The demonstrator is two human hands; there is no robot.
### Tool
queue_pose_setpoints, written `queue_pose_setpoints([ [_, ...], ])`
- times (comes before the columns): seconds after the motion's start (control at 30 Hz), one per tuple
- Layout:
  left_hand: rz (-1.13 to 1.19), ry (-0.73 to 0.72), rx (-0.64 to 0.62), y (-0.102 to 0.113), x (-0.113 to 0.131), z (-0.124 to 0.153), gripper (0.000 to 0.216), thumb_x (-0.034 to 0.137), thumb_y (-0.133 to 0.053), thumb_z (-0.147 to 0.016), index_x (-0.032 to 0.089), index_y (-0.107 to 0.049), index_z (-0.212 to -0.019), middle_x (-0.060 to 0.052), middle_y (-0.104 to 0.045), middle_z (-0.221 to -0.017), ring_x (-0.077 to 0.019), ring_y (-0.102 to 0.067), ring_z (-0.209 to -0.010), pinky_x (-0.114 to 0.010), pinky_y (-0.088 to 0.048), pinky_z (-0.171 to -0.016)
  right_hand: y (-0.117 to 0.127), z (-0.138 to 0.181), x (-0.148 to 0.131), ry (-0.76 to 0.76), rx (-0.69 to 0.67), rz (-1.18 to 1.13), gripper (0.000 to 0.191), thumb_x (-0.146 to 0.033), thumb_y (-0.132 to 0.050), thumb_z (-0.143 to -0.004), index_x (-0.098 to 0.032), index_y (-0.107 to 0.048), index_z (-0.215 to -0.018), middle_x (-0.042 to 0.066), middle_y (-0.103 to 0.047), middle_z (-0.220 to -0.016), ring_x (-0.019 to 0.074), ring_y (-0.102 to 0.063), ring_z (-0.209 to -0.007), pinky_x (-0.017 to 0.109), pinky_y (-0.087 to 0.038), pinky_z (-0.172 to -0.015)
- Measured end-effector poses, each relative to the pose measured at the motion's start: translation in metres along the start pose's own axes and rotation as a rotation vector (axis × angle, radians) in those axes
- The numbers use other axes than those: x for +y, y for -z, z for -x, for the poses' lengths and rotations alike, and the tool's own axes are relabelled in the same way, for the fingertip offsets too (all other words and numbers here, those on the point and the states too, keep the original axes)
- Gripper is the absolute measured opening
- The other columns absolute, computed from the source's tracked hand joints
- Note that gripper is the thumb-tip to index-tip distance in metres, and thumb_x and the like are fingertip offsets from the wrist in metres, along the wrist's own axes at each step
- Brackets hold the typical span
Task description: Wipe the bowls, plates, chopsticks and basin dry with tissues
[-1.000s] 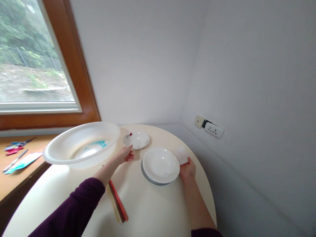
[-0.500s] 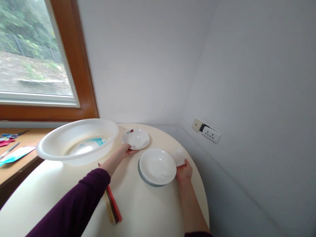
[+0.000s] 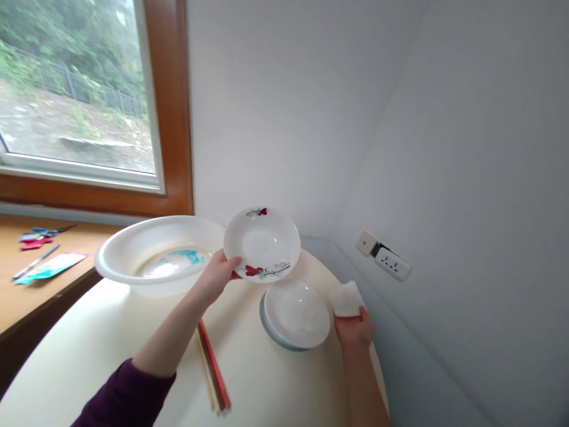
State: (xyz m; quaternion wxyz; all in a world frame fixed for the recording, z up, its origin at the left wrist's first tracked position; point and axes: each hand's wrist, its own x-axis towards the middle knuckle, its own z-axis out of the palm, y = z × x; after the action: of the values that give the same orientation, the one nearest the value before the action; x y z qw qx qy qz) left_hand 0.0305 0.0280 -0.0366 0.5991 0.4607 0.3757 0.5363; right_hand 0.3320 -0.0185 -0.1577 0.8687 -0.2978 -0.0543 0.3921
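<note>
My left hand grips the near rim of a small white bowl with red flower prints, held up in the air and tilted so its inside faces me. My right hand is closed on a white sponge at the right edge of the round cream table. Between the two hands a white plate lies on the table, stacked on another dish.
A large white plastic basin with some water sits at the table's back left. Chopsticks lie near my left forearm. Scissors and a packet rest on the wooden sill. A wall socket is to the right.
My left hand closed on the small bowl's rim and lifted it off the table, tilting it toward me. My right hand raised the sponge slightly. The view shifted to the left.
</note>
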Motion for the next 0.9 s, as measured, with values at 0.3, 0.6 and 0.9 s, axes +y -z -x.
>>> queue_pose_setpoints([
  [0.3,0.508,0.08,0.244,0.011,0.012,0.009,0.021,0.017,-0.055,-0.07,0.014,-0.061,-0.09,-0.004,-0.068,-0.079,-0.0161,-0.062,-0.068,-0.024,-0.052,-0.058,-0.091,0.058,-0.034,0.721,0.056,0.206,0.04,-0.024,-0.031,-0.082,-0.014,-0.052,-0.113,0.007,-0.059,-0.114,0.0184,-0.057,-0.105,0.038,-0.039,-0.099],
  [0.6,0.645,0.138,0.093,0.012,0.016,0.01,0.035,0.035,-0.046,-0.08,0.013,-0.058,-0.105,-0.009,-0.069,-0.087,-0.0248,-0.064,-0.081,-0.035,-0.053,-0.071,-0.167,0.157,0.053,1.167,-1.016,1.227,0.043,-0.024,-0.036,-0.088,-0.013,-0.044,-0.128,0.012,-0.047,-0.132,0.0255,-0.04,-0.124,0.046,-0.034,-0.103],
  [0.9,0.491,0.2,-0.014,0.024,0.035,0.018,0.044,0.046,-0.043,-0.079,0.011,-0.062,-0.098,-0.009,-0.068,-0.073,-0.024,-0.064,-0.07,-0.034,-0.053,-0.066,-0.143,0.191,0.079,1.195,-1.375,1.72,0.055,-0.028,-0.04,-0.086,-0.002,-0.033,-0.133,0.017,-0.041,-0.136,0.0258,-0.04,-0.124,0.043,-0.037,-0.101],
])
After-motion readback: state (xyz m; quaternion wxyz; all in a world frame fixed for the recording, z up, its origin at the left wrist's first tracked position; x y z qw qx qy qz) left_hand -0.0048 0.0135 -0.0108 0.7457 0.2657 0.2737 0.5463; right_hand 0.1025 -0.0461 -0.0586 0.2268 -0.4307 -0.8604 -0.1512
